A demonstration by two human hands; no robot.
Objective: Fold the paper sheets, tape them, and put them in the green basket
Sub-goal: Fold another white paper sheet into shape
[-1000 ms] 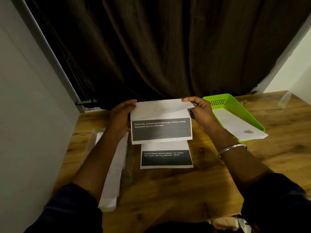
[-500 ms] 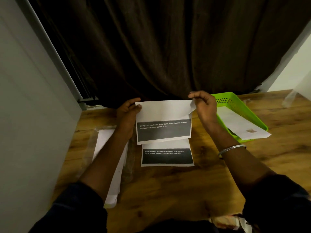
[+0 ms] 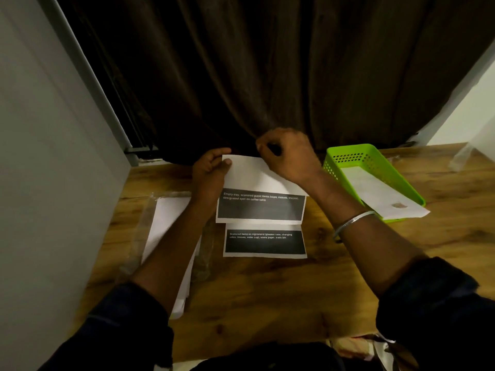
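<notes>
L hand (image 3: 211,172) fingers are pinching the sheet (image 3: 251,175) at its top-left corner. R hand (image 3: 289,156) fingers are curling over its top edge; can't tell if gripping. I'm seeing it mid wood table (image 3: 267,290), brown curtain (image 3: 267,76) behind, green basket (image 3: 334,162) at right. R hand's been moving in from the right corner.

A dark brown curtain (image 3: 267,76) hangs in folds behind the wooden table (image 3: 267,303). A grey wall (image 3: 40,183) stands on the left. What may be clear plastic wrap (image 3: 466,153) lies at the table's far right corner.
</notes>
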